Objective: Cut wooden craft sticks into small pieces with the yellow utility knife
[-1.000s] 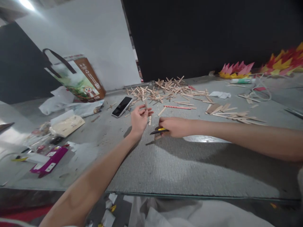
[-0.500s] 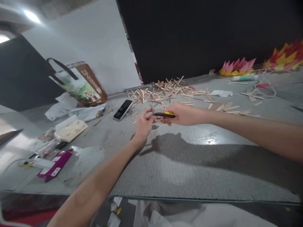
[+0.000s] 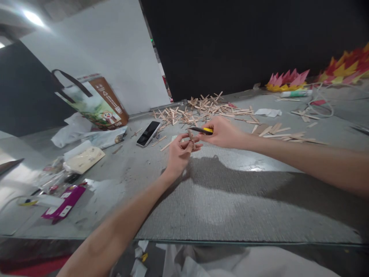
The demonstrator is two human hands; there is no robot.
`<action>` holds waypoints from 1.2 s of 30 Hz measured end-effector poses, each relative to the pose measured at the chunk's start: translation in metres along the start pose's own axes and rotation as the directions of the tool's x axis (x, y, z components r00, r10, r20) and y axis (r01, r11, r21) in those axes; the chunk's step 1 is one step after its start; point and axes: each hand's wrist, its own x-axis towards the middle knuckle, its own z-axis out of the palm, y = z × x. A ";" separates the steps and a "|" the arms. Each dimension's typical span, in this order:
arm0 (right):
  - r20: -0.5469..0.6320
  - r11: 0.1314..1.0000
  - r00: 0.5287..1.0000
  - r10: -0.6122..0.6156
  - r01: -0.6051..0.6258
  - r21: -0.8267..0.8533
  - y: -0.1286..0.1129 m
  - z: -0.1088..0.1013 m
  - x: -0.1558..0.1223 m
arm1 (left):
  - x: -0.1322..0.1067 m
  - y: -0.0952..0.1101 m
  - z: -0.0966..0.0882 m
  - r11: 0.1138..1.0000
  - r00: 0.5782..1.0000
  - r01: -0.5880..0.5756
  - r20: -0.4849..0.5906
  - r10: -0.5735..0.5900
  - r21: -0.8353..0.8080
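Observation:
My left hand (image 3: 179,154) is raised a little above the grey table (image 3: 230,200), fingers pinched on a short wooden stick piece (image 3: 190,137). My right hand (image 3: 223,132) is closed around a black and yellow cutter (image 3: 202,130), whose tip points left at the stick piece. Both hands meet in front of a heap of cut wooden sticks (image 3: 198,107).
A phone (image 3: 148,133) lies left of my hands. A paper bag (image 3: 96,100), plastic wrappers and a purple box (image 3: 63,202) clutter the left side. Loose flat sticks (image 3: 285,132), a glue tube (image 3: 294,93), cables and paper flowers (image 3: 285,80) are at the right rear.
My right hand lifted the cutter off the table and brought it up to the left hand. My left hand closed on a stick piece and turned it toward the blade.

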 end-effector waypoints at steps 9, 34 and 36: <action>0.008 0.999 0.999 0.040 -0.040 -0.006 0.002 0.010 -0.006 | -0.003 -0.002 0.002 0.999 1.000 -0.021 -0.010 0.021 0.031; 0.126 0.999 0.991 0.050 -0.051 -0.001 -0.004 0.008 -0.010 | -0.017 -0.003 0.006 0.990 0.997 -0.056 0.059 0.049 0.127; 0.071 0.999 0.996 0.051 -0.052 0.013 -0.003 0.011 -0.011 | -0.018 0.001 0.006 0.993 0.998 -0.046 0.041 0.042 0.105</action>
